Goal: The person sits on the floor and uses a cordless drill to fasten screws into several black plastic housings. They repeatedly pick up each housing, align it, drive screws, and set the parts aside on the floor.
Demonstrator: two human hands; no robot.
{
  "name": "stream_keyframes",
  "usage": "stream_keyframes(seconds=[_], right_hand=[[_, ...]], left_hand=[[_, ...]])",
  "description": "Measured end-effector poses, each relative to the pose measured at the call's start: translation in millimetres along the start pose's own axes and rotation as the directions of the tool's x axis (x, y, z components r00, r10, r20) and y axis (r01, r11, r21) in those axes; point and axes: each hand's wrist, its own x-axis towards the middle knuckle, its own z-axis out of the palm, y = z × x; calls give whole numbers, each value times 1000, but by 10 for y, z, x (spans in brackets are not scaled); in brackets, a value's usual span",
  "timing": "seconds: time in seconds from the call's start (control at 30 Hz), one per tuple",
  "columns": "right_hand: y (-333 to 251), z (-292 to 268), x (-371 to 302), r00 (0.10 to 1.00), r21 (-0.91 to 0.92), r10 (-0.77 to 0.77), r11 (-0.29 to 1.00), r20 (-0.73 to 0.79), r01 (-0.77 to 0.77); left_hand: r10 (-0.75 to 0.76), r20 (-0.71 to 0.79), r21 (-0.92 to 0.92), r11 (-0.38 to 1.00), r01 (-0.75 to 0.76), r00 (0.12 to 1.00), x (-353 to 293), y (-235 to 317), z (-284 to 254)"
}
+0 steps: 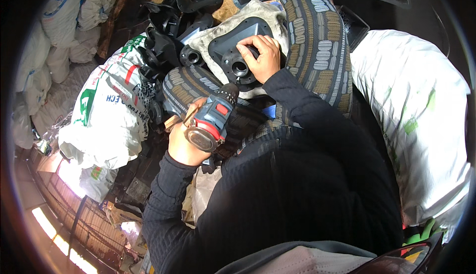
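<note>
While the left hand clamps its fingers around a blue-grey-and-red power drill, axis pointing up-right toward a black flanged plastic part, upper centre, the right hand curls fingers over it; grip unclear.

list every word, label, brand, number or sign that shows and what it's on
Printed wording isn't copied out here, only where it stands:
White sack at left: green, red and black lettering, partly creased.
White sack at upper left: blue print, blurred.
White sack at right: green marks, too blurred to read.
Drill in the left hand: any marking too small to read.
</note>
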Motion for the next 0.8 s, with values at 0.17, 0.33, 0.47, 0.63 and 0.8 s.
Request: stream_keyframes(seconds=[0.17, 0.33, 0.47, 0.63, 0.8], right_hand=[[-16, 20, -28, 999, 0, 36, 999, -29, -36], [12, 25, -22, 999, -16, 10, 1000, -53, -11], [-25, 36, -4, 997, 10, -6, 1000, -73, 7], [-297, -525, 121, 980, 167, -107, 977, -167, 135], [450, -1882, 505, 913, -210, 20, 971, -409, -116]], left_hand=[[-78, -25, -43, 996, 76, 997, -42, -17, 158], [48, -87, -31, 998, -51, 995, -8, -128, 240], [8, -192, -73, 997, -22, 981, -67, -267, 290], [37, -378, -124, 988, -89, 925, -498, 21, 375], [-231, -238, -455, 885, 102, 943, -1015, -378, 1241]])
